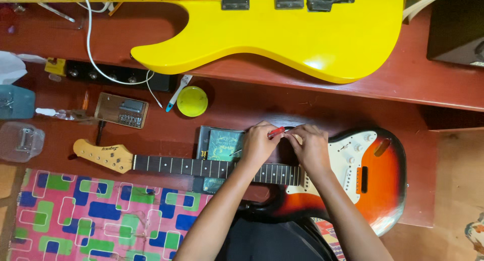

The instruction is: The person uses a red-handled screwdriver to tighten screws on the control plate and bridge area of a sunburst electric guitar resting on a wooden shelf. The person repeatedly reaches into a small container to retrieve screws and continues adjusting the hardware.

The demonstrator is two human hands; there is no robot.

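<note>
While our head camera looks straight down, we see both hands meet just right of the frame's centre, over the sunburst electric guitar (373, 190) lying flat on the red-brown bench (418, 89). Our left hand (259, 142) is closed around a small red-handled tool (276, 132), pinching it between thumb and fingers above the point where the neck joins the body. Our right hand (311, 149) sits just beside it, fingers curled toward the tool's tip; whether they pinch a string or some small part we cannot tell, since it is too fine to make out. Both hands rest over the dark fretboard (201, 166), which runs left to the pale wooden headstock (103, 156) at middle left. Under the neck, just left of our left hand, lies a dark green booklet (224, 144).

Across the top of the frame a yellow guitar (302, 34) lies on a raised part of the bench. Below it, at upper centre, sits a round yellow lid (192, 101), with a white-handled tool (177, 92) touching its left side. Further left stands a small metal bridge piece in a box (122, 110). A white cable (91, 49) loops down from the upper left. At lower left lies a pink, blue and green patterned mat (101, 215).
</note>
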